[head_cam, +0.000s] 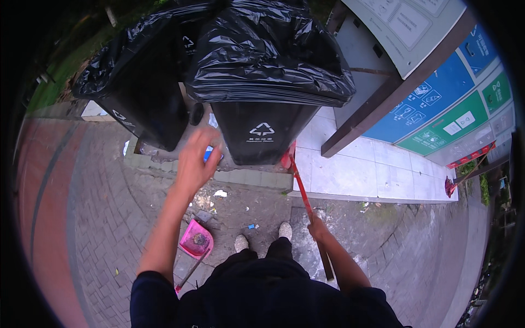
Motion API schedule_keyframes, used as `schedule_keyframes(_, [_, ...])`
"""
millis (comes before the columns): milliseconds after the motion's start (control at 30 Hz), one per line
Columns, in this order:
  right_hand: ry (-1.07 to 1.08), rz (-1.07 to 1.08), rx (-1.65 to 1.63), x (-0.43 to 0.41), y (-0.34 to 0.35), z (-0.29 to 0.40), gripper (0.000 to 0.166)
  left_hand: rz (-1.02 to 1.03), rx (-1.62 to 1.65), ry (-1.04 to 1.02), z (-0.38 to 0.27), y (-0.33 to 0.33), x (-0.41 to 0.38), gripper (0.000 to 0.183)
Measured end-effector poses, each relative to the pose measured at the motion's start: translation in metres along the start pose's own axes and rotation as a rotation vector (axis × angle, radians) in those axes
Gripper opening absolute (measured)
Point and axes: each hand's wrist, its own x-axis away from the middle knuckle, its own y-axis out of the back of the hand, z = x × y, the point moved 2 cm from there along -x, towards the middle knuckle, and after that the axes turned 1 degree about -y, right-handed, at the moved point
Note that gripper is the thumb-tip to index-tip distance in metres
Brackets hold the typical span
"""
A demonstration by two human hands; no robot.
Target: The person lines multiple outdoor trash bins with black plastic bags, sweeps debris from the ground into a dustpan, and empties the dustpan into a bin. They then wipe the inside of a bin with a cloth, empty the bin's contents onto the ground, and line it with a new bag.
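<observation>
My right hand [318, 228] grips the long handle of a broom [302, 186], red in its upper stretch. Its red head is pressed in beside the base of a black wheeled bin [264, 131] and partly hidden by it. A black plastic liner [270, 57] is folded over that bin's rim. My left hand [197, 158] is raised left of the bin, blurred, thumb apart from the fingers, holding nothing that I can see. Behind it shows a blue and white scrap [209, 153]. A pink dustpan [197, 240] with dirt in it lies by my left foot.
More lined black bins [143, 110] stand to the left. A low kerb [254, 178] runs before them. Right are a white tiled ledge [348, 172], a dark post [361, 112], sorting cabinets [426, 102] and a mop [450, 186]. Litter [220, 193] dots the paving.
</observation>
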Motion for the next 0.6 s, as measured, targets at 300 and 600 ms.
schedule_keyframes(300, [-0.209,0.186,-0.457,0.108,0.104,0.016,0.065,-0.119,-0.202,-0.352,-0.012,-0.082,-0.144,0.032])
schedule_keyframes(600, [-0.011,0.091,-0.014,0.024,0.101,-0.019,0.066,-0.157,-0.611,-0.267,0.005,-0.129,-0.177,0.018])
